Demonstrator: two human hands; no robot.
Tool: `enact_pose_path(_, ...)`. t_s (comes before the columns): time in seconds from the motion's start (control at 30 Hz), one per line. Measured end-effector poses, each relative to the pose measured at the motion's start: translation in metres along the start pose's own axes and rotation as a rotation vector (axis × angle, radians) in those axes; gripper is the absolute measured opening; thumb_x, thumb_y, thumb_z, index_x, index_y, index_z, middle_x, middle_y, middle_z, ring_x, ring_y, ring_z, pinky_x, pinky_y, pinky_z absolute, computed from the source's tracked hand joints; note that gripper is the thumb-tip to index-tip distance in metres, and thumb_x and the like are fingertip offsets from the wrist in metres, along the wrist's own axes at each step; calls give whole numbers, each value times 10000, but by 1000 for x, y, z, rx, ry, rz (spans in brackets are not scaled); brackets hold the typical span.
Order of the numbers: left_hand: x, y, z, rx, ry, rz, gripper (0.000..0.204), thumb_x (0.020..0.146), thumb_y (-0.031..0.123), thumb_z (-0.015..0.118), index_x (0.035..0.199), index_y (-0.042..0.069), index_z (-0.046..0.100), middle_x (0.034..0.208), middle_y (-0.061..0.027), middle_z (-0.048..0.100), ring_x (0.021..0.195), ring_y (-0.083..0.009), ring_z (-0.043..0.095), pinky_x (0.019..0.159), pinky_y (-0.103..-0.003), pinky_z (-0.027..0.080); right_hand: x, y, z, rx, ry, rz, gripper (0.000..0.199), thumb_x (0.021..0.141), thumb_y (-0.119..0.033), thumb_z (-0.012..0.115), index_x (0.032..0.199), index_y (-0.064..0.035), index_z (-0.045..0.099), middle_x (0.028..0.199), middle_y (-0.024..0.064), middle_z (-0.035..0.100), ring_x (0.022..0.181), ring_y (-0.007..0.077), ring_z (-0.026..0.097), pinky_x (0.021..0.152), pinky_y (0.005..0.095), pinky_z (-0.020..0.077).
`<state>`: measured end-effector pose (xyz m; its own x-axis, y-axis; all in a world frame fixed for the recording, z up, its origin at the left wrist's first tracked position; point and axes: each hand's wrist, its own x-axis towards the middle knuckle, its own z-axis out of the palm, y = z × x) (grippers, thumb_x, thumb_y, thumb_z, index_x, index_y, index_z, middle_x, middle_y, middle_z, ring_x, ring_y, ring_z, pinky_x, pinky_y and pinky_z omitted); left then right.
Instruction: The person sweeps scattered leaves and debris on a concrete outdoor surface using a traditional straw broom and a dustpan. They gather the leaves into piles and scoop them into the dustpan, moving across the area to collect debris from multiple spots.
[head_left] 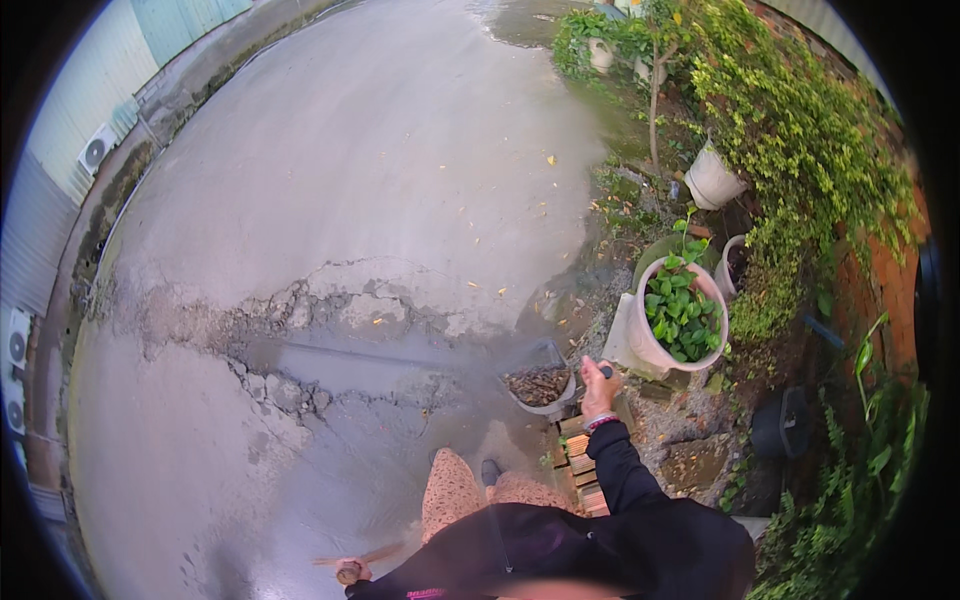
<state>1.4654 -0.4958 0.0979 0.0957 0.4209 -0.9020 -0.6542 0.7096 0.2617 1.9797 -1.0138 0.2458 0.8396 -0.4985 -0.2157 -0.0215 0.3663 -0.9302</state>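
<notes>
My right hand is closed around a dark handle, its round end showing above the fist. Just left of that fist a grey dustpan holds a heap of dry brown leaves; the handle appears to belong to it. Low in the picture, beside my left hip, my left hand is wrapped round a brown stick. What lies at the stick's far end cannot be made out. Both sleeves are black, and a beaded bracelet circles the right wrist.
A white pot of leafy green plants stands right of my right hand. Ribbed bricks lie below it. Cracked, broken concrete crosses the yard ahead. Shrubs line the right side; a dark bin sits among them.
</notes>
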Motion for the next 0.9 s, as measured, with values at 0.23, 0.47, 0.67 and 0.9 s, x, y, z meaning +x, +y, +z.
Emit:
enact_pose_path(0.23, 66, -108, 54, 78, 46, -63, 231, 856, 215, 463, 653, 110, 495, 603, -5, 516, 549, -151, 510, 526, -316, 435, 115, -82, 7, 27, 198, -125, 344, 770, 1, 704, 621, -133, 423, 650, -26, 510, 590, 105, 511, 583, 236, 426)
enact_pose_path(0.47, 127, -313, 177, 616, -406, -355, 232, 870, 183, 492, 676, 60, 522, 622, -6, 554, 576, -155, 537, 545, -348, 442, 214, -139, 23, 107, 304, -217, 342, 826, -87, 681, 616, -164, 423, 531, -57, 297, 481, 55, 316, 649, 272, 483)
enact_pose_path(0.67, 79, -489, 343, 830, -759, -523, 271, 888, 339, 493, 800, 85, 531, 673, -73, 546, 581, -203, 537, 530, -339, 468, 266, -171, 87, 156, 303, -154, 312, 875, -124, 625, 623, -118, 443, 552, -46, 292, 531, 65, 328, 679, 284, 467)
enact_pose_path(0.9, -39, -534, 523, 1095, -703, -501, 270, 784, 82, 580, 1026, 75, 460, 665, -27, 475, 506, -117, 478, 464, -268, 424, 372, -146, 178, 124, 181, -49, 445, 858, -192, 667, 547, -127, 356, 511, -4, 293, 525, 126, 357, 730, 378, 484)
